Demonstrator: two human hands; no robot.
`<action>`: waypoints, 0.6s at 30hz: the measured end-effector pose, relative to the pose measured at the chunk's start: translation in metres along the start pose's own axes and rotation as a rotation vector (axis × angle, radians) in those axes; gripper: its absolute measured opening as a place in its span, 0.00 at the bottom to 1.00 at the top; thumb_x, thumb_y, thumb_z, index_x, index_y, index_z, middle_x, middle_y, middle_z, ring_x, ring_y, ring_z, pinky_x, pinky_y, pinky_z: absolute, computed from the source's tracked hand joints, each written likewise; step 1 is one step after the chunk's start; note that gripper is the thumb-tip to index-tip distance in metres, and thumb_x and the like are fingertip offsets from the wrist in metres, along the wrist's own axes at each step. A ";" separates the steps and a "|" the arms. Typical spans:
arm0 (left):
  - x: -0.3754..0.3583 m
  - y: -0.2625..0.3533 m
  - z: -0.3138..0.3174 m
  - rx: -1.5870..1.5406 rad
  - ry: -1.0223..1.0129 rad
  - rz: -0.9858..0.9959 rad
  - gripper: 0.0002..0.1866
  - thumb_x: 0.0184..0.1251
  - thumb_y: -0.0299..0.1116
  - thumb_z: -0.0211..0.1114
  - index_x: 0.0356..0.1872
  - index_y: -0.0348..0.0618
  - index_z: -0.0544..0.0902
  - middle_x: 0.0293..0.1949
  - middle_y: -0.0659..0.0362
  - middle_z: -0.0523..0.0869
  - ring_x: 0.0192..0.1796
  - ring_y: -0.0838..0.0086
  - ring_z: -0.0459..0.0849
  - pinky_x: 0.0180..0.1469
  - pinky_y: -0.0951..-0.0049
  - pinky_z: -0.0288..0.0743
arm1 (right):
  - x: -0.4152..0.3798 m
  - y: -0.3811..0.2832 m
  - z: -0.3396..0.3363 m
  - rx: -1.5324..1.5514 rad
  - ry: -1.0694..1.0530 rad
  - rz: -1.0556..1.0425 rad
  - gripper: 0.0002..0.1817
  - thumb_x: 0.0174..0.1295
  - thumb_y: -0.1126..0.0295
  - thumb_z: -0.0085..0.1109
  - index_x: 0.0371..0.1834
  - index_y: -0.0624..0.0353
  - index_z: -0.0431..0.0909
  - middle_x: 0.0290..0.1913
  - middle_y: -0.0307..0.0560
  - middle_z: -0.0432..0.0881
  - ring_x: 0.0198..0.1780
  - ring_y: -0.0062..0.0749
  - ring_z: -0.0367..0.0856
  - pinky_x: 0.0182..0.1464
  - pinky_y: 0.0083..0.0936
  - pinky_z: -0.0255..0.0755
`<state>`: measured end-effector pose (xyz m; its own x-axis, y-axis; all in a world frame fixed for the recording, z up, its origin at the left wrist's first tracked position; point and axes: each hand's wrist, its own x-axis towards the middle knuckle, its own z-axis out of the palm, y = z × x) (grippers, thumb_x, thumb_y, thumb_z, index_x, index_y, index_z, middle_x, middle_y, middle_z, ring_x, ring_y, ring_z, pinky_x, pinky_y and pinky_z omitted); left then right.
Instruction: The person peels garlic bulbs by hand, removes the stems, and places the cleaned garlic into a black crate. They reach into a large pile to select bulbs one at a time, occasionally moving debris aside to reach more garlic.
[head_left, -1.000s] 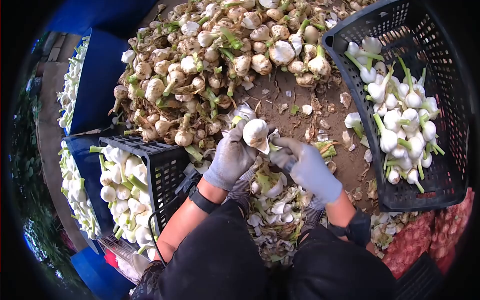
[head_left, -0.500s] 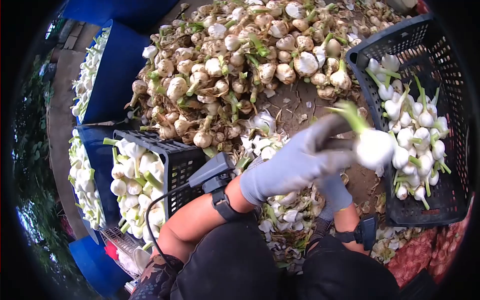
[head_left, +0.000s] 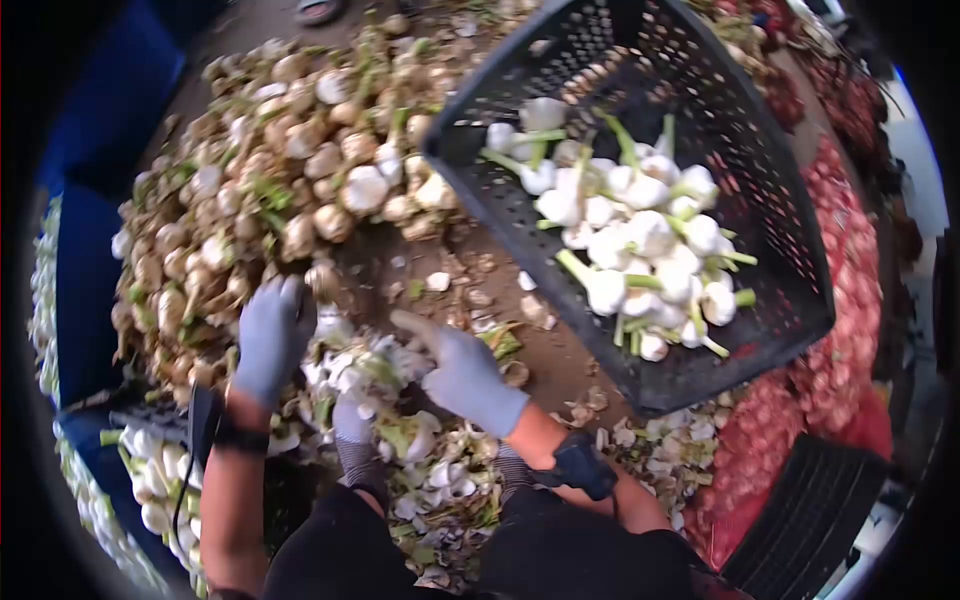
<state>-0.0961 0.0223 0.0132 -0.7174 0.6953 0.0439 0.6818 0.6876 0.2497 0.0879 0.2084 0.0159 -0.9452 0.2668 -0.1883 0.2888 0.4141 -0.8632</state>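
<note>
My left hand [head_left: 268, 340], in a grey glove, is at the near edge of a heap of unpeeled garlic bulbs [head_left: 300, 150]. Its fingers bend down beside a brownish garlic bulb [head_left: 322, 281]; blur hides whether they grip it. My right hand [head_left: 468, 378], gloved too, hovers over the ground to the right, index finger stretched out and nothing visible in it. Between the hands lie loose garlic skins [head_left: 360, 365]. On the right, a black plastic crate [head_left: 500, 215] contains several cleaned white garlic bulbs [head_left: 650, 235] with green stems.
Red mesh sacks [head_left: 845, 270] of bulbs line the far right, beside a dark ribbed object [head_left: 805, 510]. Blue containers [head_left: 85, 290] stand at left, with white garlic [head_left: 155, 490] at lower left. More peelings [head_left: 455, 480] cover the ground between my legs.
The cleaned garlic bulb has left my left hand, which moved from near the crate back to the heap. My right hand has come into fuller view. The camera view has swung right.
</note>
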 end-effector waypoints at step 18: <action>-0.054 0.084 -0.006 -0.802 -0.140 -0.030 0.32 0.48 0.30 0.80 0.58 0.39 0.80 0.50 0.53 0.84 0.54 0.68 0.83 0.58 0.70 0.75 | 0.000 -0.014 -0.010 0.744 -0.235 0.421 0.14 0.75 0.66 0.50 0.45 0.68 0.79 0.32 0.43 0.85 0.25 0.18 0.77 0.30 0.18 0.73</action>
<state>-0.0011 0.0412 0.0372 -0.6731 0.7350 -0.0823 0.3142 0.3849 0.8679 0.0851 0.2110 0.0324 -0.8131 0.0494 -0.5800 0.5235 -0.3735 -0.7658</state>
